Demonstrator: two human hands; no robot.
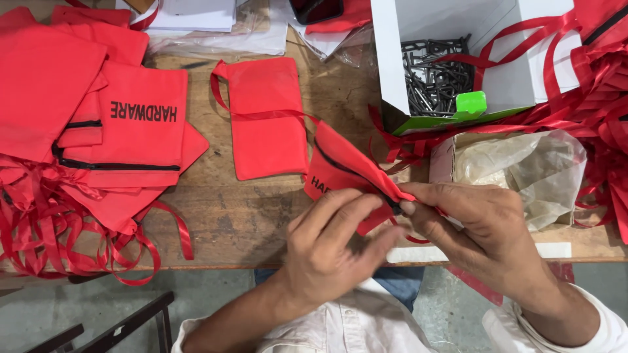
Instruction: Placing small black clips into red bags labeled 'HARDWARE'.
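Both my hands grip one small red cloth pouch (340,167) with a black zipper and black lettering, held above the front edge of the wooden table (242,216). My left hand (327,248) pinches its lower corner from below. My right hand (477,222) pinches the zipper end with thumb and forefinger. A second red pouch (265,117) with a red ribbon lies flat just beyond, to the left.
A heap of red pouches and ribbons (98,131) covers the table's left. A white box (458,59) holding black metal parts stands at the back right, with a green tab. A clear plastic bag (523,170) lies in a carton beside more red ribbons (602,117).
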